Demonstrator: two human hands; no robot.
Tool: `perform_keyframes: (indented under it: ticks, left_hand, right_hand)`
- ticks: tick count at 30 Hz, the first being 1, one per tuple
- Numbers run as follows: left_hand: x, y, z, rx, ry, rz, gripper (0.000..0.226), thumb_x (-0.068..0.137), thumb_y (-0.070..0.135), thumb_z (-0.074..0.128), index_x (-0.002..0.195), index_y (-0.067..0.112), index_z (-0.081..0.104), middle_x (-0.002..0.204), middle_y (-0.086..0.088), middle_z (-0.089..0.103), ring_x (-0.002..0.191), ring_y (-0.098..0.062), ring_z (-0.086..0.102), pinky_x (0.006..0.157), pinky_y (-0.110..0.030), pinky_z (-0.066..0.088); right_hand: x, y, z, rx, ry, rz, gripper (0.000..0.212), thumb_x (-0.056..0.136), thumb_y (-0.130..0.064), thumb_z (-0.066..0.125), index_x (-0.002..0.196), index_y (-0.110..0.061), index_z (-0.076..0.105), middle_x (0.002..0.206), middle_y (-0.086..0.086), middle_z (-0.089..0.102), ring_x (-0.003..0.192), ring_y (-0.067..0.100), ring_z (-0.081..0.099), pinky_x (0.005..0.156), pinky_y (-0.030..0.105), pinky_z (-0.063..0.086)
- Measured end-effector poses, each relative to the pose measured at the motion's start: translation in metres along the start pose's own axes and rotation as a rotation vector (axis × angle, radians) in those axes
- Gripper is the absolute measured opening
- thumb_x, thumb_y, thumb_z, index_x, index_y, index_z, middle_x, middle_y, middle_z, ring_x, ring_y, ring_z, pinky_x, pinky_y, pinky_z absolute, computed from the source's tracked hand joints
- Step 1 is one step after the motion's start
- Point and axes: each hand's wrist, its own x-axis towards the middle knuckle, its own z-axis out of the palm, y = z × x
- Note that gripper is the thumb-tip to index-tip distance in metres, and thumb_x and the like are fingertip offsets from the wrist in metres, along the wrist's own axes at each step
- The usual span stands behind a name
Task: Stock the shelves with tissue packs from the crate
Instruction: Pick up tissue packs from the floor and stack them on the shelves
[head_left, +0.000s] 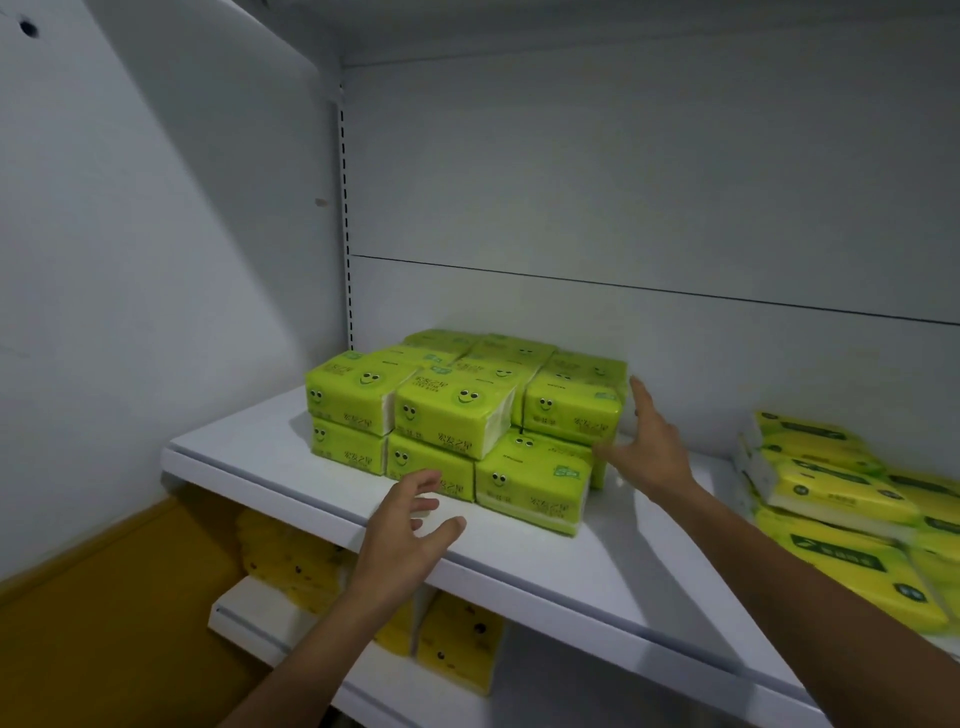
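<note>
Green plastic-wrapped tissue packs (457, 410) stacked ahead; right hand (649, 452), fingers spread, at their right side, left hand (405, 535) open just in front.

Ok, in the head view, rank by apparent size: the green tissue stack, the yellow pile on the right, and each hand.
1. green tissue stack
2. yellow pile, cut by the frame edge
3. left hand and right hand: alike, not ranked

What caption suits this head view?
Open left hand and open right hand at a two-layer stack of green tissue packs on a white shelf.
</note>
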Motion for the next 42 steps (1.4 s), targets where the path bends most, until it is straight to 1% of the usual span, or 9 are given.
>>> perform_keyframes:
  ticks: [13, 16, 19, 24, 29, 33, 36, 38, 42]
  left_hand:
    - [-0.087, 0.032, 0.023, 0.003, -0.128, 0.077, 0.042, 0.08, 0.003, 0.068, 0.112, 0.023, 0.049, 0.112, 0.003, 0.055, 0.104, -0.016, 0.055, 0.08, -0.019, 0.045]
    - [-0.113, 0.041, 0.046, 0.021, -0.135, 0.087, 0.042, 0.079, 0.003, 0.07, 0.109, 0.024, 0.05, 0.111, 0.004, 0.056, 0.103, -0.017, 0.057, 0.083, -0.027, 0.045]
    - [-0.15, 0.044, 0.08, 0.029, -0.139, 0.089, 0.042, 0.079, 0.004, 0.07, 0.11, 0.024, 0.049, 0.113, 0.001, 0.055, 0.1, -0.016, 0.057, 0.079, -0.023, 0.044]
    - [-0.233, 0.036, 0.149, 0.004, -0.159, 0.002, 0.04, 0.081, 0.006, 0.068, 0.111, 0.025, 0.05, 0.109, 0.004, 0.056, 0.095, -0.005, 0.056, 0.08, -0.022, 0.045]
    - [-0.296, 0.012, 0.212, -0.079, -0.261, -0.146, 0.039, 0.081, 0.0, 0.065, 0.112, 0.018, 0.051, 0.111, -0.001, 0.056, 0.093, -0.006, 0.056, 0.072, -0.006, 0.046]
    - [-0.325, -0.032, 0.245, -0.056, -0.344, -0.265, 0.043, 0.08, -0.001, 0.067, 0.119, 0.009, 0.051, 0.115, -0.006, 0.055, 0.096, -0.016, 0.056, 0.072, -0.013, 0.044]
    - [-0.349, -0.084, 0.268, -0.008, -0.379, -0.306, 0.04, 0.081, 0.001, 0.066, 0.119, 0.006, 0.053, 0.111, -0.004, 0.056, 0.088, -0.011, 0.056, 0.069, -0.013, 0.045]
    - [-0.374, -0.136, 0.286, 0.047, -0.408, -0.326, 0.036, 0.082, 0.005, 0.067, 0.116, 0.01, 0.056, 0.107, 0.0, 0.058, 0.085, -0.007, 0.056, 0.067, -0.008, 0.044]
    - [-0.436, -0.266, 0.331, 0.102, -0.556, -0.387, 0.034, 0.078, 0.015, 0.072, 0.108, 0.02, 0.057, 0.109, -0.001, 0.059, 0.091, -0.014, 0.059, 0.077, -0.024, 0.047]
  right_hand:
    - [-0.108, 0.023, -0.048, 0.107, 0.091, -0.066, 0.089, 0.076, -0.018, 0.074, 0.148, -0.023, 0.022, 0.14, 0.012, 0.045, 0.125, 0.03, 0.046, 0.101, 0.044, 0.041]
    - [-0.139, 0.037, -0.068, 0.158, 0.087, -0.08, 0.083, 0.078, -0.017, 0.073, 0.147, -0.02, 0.025, 0.134, 0.011, 0.05, 0.114, 0.023, 0.051, 0.09, 0.031, 0.042]
    - [-0.175, 0.061, -0.089, 0.242, 0.1, -0.115, 0.077, 0.078, -0.012, 0.072, 0.143, -0.017, 0.033, 0.125, 0.009, 0.054, 0.098, 0.016, 0.051, 0.075, 0.018, 0.036]
    - [-0.249, 0.112, -0.12, 0.291, -0.002, -0.166, 0.066, 0.082, -0.01, 0.065, 0.14, -0.025, 0.036, 0.116, -0.001, 0.052, 0.095, 0.012, 0.051, 0.064, 0.005, 0.039]
    - [-0.306, 0.173, -0.124, 0.399, -0.065, -0.008, 0.06, 0.084, -0.012, 0.066, 0.136, -0.027, 0.04, 0.111, -0.008, 0.054, 0.102, 0.012, 0.055, 0.08, 0.028, 0.05]
    - [-0.344, 0.236, -0.106, 0.347, -0.118, 0.133, 0.056, 0.084, -0.014, 0.066, 0.134, -0.022, 0.043, 0.113, -0.007, 0.054, 0.098, 0.011, 0.056, 0.081, 0.022, 0.046]
    - [-0.382, 0.302, -0.07, 0.269, -0.149, 0.25, 0.051, 0.087, -0.014, 0.064, 0.134, -0.02, 0.044, 0.111, -0.003, 0.054, 0.098, 0.013, 0.054, 0.081, 0.024, 0.044]
    - [-0.42, 0.356, -0.03, 0.236, -0.165, 0.349, 0.049, 0.087, -0.013, 0.063, 0.132, -0.014, 0.045, 0.11, 0.0, 0.054, 0.097, 0.015, 0.054, 0.081, 0.026, 0.042]
    - [-0.511, 0.472, 0.067, 0.267, -0.171, 0.626, 0.035, 0.086, -0.014, 0.065, 0.119, -0.016, 0.053, 0.106, 0.003, 0.058, 0.094, 0.016, 0.055, 0.076, 0.023, 0.04]
